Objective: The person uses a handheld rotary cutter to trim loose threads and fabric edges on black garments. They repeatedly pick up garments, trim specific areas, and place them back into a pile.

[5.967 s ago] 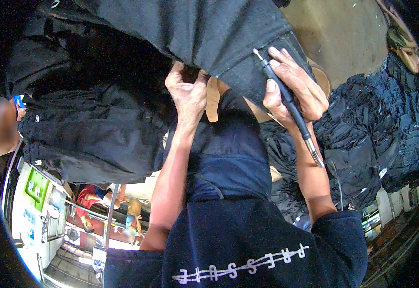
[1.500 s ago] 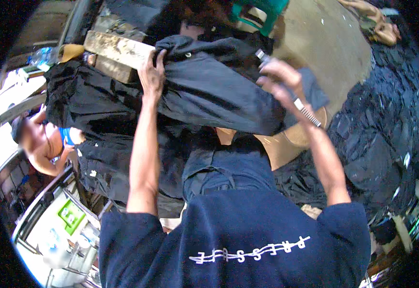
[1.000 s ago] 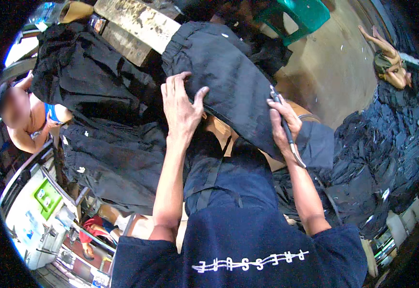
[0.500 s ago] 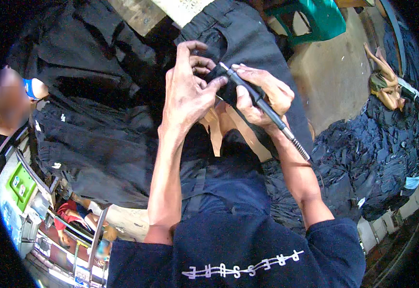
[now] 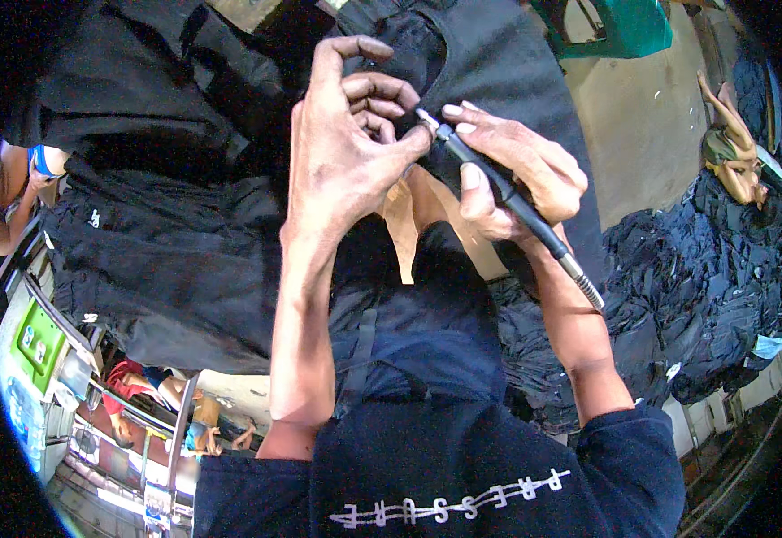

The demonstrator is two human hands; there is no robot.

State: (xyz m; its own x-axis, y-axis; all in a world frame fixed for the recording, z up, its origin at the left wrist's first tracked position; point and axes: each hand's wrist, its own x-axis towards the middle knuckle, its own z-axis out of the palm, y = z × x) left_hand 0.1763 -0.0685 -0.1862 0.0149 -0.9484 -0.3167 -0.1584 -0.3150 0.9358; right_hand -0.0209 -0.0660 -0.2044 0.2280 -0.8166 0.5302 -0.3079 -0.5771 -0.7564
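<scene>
Dark woven trousers (image 5: 516, 63) with a waistband and a curved pocket opening are spread out in front of me. My left hand (image 5: 333, 170) is curled over them, its thumb and fingertips closing on a bit of black cloth, largely hidden by the fingers. In my right hand (image 5: 530, 170) is a black pen-shaped tool (image 5: 525, 211), gripped like a pencil. Its pale tip meets the cloth beside my left thumb. A metal spring sleeve forms its rear end, along my right forearm.
More black garments (image 5: 167, 260) cover the left side. A heap of dark cloth scraps (image 5: 678, 278) lies to the right, below a green plastic stool (image 5: 633, 31). Another person's bare limbs (image 5: 734, 166) show at far right. A person in red (image 5: 131, 386) is at lower left, near a green tray (image 5: 37, 345).
Both hands stay together at the cloth, slightly higher and larger in the picture. The trousers and stool have shifted up and right as the view moved. Both grips remain alike.
</scene>
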